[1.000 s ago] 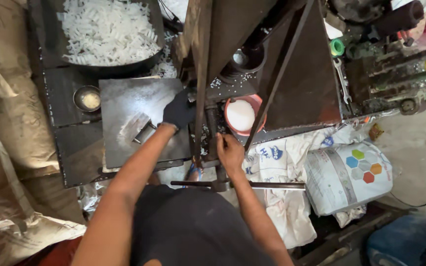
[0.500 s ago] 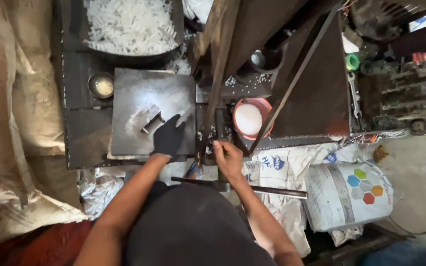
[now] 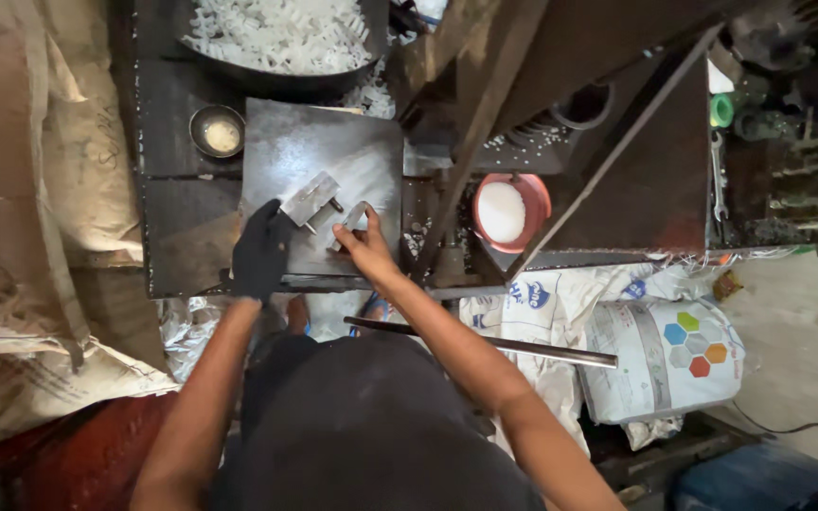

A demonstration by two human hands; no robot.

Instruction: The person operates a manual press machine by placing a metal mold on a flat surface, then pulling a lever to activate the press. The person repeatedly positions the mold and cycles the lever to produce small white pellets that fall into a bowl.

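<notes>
- Left hand (image 3: 259, 254): covered by a dark glove, fingers curled loosely and pointing up and away from the body, back of the hand toward the camera.
- Left arm: bare, stretched forward from the lower left, elbow only slightly bent.
- Right hand (image 3: 360, 248): bare, palm down, fingers pinched together at the tips.
- Right arm: bare, running from the lower right diagonally up to the wrist, forearm straight.
- Both hands: just beside each other, not touching.

Just sacks: white one with coloured hexagons (image 3: 679, 355) lower right, white-and-blue printed one (image 3: 532, 303) beside it.
</notes>
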